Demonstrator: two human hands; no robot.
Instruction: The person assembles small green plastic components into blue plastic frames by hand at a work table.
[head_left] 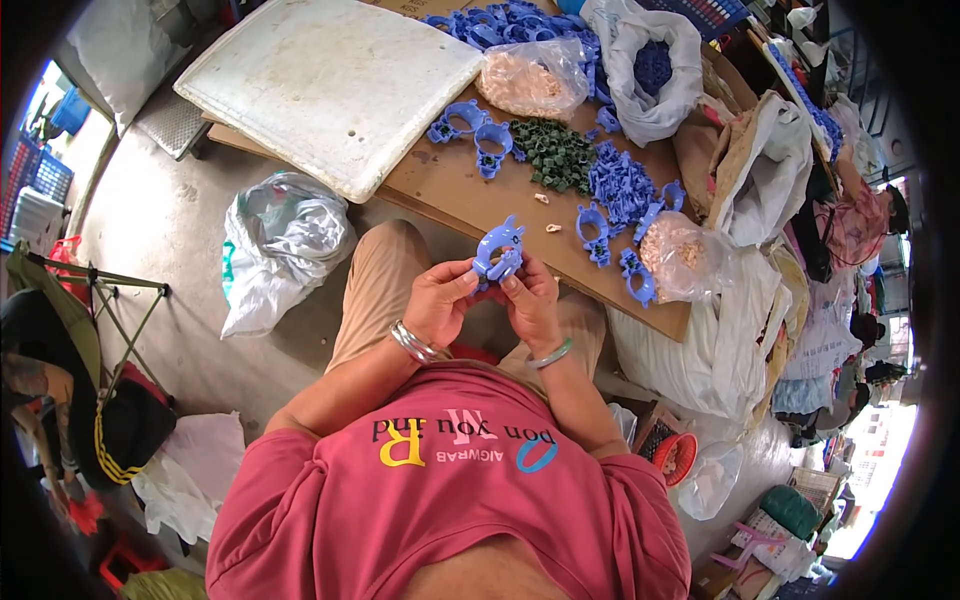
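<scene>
Pinches blue plastic ring (496, 240) in thumb-and-finger grips of left hand (440, 300) and right hand (532, 303). Holds it above thighs (370, 290), near edge of brown cardboard (430, 187). Has dark green parts (552, 155), small blue parts (620, 185), more blue rings (488, 168) and two clear bags of pale pieces (680, 255) out on cardboard. Has white board (330, 90) ahead-left, white plastic bag (285, 250) on floor.

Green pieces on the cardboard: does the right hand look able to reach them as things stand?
Probably yes: the green pieces lie uncovered, with only small pale bits between, though the right hand would likely have to release the blue part.
</scene>
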